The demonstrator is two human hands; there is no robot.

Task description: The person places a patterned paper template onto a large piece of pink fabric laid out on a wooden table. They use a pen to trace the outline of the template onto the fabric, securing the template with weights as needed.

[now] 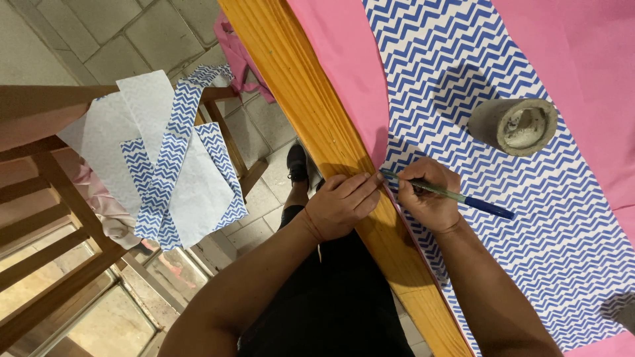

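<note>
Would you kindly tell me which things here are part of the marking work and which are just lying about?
In use:
- pen in right hand
- zigzag fabric, its edge pinned by left hand
- pink fabric underneath
- wooden table

Lying about:
- concrete cylinder standing on the fabric
- fabric scraps on the chair

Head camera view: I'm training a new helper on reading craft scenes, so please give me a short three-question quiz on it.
1. True or false: the right hand holds a blue-capped pen with a green barrel.
2. What does the left hand rest on?
A. the grey concrete cylinder
B. the edge of the wooden table
C. the wooden chair
3. Fill in: the paper scraps piled on the chair share the blue-and-white ____ pattern of the paper sheet on the table.

Key: 1 true; 2 B; 3 zigzag.
</note>
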